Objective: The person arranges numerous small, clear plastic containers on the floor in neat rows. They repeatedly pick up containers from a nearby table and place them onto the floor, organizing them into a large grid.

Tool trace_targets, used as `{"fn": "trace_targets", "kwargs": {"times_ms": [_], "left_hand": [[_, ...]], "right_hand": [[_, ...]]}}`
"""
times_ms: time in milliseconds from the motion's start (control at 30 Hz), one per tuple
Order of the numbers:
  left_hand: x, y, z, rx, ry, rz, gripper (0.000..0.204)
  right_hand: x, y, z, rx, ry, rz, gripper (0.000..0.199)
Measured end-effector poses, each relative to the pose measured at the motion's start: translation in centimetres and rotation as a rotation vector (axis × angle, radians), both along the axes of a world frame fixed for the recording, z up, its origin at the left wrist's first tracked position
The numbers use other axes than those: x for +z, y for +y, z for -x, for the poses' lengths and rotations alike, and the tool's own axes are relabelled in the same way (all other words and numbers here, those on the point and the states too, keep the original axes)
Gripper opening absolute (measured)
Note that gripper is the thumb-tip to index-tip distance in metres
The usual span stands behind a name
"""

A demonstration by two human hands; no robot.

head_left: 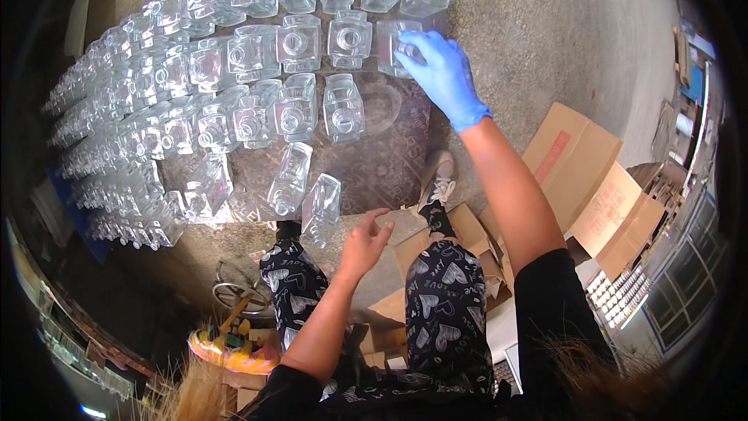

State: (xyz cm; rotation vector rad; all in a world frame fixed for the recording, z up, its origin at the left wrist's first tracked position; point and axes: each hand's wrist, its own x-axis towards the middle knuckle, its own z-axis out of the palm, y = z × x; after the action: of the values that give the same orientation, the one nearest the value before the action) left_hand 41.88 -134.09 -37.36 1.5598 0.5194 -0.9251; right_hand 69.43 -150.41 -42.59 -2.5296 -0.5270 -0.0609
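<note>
While a clear glass bottle (399, 48) is gripped under the gloved right hand (446, 76), its setting-down seems underway, bare left hand (365, 243) spread empty.

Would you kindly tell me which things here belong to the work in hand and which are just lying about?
In hand:
- right hand, blue-gloved, on a clear glass bottle
- left hand, bare, beside a tilted bottle
- rows of glass bottles

Lying about:
- open cardboard boxes
- yellow toy

Your clear square glass bottle (396, 47) stands upright at the row's right end, beside other clear glass bottles (234, 86).
</note>
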Motion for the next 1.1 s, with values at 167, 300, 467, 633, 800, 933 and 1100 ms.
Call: {"fn": "trace_targets", "kwargs": {"times_ms": [167, 300, 467, 633, 800, 933, 1100], "left_hand": [[-0.2, -0.1, 0.2, 0.002, -0.017, -0.015, 0.035], [-0.3, -0.2, 0.3, -0.01, -0.031, -0.018, 0.036], [-0.4, 0.1, 0.2, -0.008, 0.015, -0.024, 0.035], [-0.1, -0.8, -0.1, -0.064, 0.032, -0.011, 0.035], [-0.9, -1.3, 0.7, -0.078, -0.012, 0.004, 0.036], [-0.9, -1.5, 0.7, -0.093, 0.014, 0.001, 0.036], [-0.8, -1.6, 0.6, -0.096, 0.014, -0.019, 0.035]], "right_hand": [[-0.9, 1.3, -1.2, 0.008, 0.002, -0.038, 0.024], [-0.8, 1.3, -1.2, -0.024, -0.002, -0.057, 0.026], [3.2, 2.6, 1.5, -0.091, 0.013, 0.091, 0.052], [2.4, 6.2, 9.9, 0.152, 0.187, -0.039, 0.05], [0.2, 6.0, 10.0, 0.109, 0.148, -0.146, 0.029], [3.0, 1.6, 11.1, 0.053, 0.15, -0.16, 0.024], [4.9, -3.9, 10.2, -0.109, 0.167, -0.115, 0.029]]}}
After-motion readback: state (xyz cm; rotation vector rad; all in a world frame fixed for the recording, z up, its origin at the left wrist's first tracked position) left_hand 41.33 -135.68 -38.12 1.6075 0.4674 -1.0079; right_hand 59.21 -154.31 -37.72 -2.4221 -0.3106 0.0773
